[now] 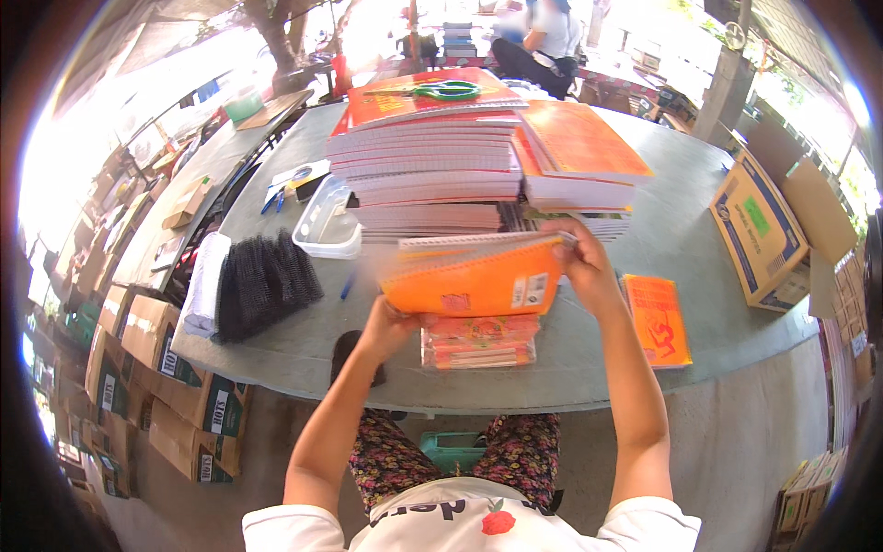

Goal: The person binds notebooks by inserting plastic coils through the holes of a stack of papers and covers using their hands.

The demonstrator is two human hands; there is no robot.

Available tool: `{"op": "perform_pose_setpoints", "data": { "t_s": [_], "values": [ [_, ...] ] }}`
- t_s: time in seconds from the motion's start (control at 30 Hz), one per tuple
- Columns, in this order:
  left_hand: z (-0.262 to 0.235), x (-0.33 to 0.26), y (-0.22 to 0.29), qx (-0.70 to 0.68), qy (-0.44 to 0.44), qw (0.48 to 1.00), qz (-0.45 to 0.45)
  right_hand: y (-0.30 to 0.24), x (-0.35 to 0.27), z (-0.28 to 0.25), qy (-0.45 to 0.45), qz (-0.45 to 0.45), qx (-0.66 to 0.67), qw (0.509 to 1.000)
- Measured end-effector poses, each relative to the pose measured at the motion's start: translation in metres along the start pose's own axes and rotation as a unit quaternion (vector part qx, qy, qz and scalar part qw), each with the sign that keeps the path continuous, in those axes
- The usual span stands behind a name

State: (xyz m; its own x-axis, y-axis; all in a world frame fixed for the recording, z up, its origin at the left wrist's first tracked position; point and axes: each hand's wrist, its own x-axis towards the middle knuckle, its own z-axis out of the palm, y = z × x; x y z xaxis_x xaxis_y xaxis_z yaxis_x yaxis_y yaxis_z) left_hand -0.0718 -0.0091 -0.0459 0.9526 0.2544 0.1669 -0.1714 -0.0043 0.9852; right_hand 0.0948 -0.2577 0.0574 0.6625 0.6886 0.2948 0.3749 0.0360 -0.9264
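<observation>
Nearest to us are our own forearms, rising from the lower edge over a flowered lap to the grey table [699, 304]. That table is the largest thing here, with its near edge curving across the view.

On its far side stands a tall stack of spiral notebooks [428, 166], with green-handled scissors [441, 90] lying on its red top cover. Just to its right a lower stack carries an orange cover [579, 138]. At the right end of the table an open cardboard box [759, 230] stands tilted. On the left lies a heap of black binding coils [262, 283], touching a folded white cloth [204, 281], and beyond them is a clear plastic tub [326, 221].

In front of the tall stack we hold a bundle of orange-covered notebooks [474, 276] up off the table. Our left hand [386, 327] grips its lower left corner, fingers curled around the edge. Our right hand [584, 267] is closed on its upper right corner, thumb on the near side. Directly under the bundle sits a small pile of wrapped pink notebooks [478, 342]. A single orange booklet [658, 320] lies flat just right of our right wrist.
</observation>
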Motion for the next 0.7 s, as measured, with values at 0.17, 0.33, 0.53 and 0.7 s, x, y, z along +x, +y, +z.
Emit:
{"op": "perform_pose_setpoints", "data": {
  "t_s": [0.17, 0.33, 0.53, 0.7],
  "values": [
    [0.031, -0.011, -0.006, 0.08, 0.067, 0.992, 0.076, 0.03, -0.031, 0.036, 0.178, 0.082, 0.141, 0.97],
    [-0.043, -0.009, 0.04, 0.172, -0.087, 0.977, -0.097, 0.051, -0.027, 0.044, 0.309, 0.03, 0.137, 0.94],
    [-0.203, 0.0, 0.039, 0.574, 0.343, 0.707, -0.231, 0.087, -0.014, 0.048, 0.271, -0.041, 0.122, 0.954],
    [-0.215, 0.007, 0.035, 0.577, 0.353, 0.694, -0.246, 0.07, -0.028, 0.035, 0.215, 0.013, 0.052, 0.975]
  ]
}}
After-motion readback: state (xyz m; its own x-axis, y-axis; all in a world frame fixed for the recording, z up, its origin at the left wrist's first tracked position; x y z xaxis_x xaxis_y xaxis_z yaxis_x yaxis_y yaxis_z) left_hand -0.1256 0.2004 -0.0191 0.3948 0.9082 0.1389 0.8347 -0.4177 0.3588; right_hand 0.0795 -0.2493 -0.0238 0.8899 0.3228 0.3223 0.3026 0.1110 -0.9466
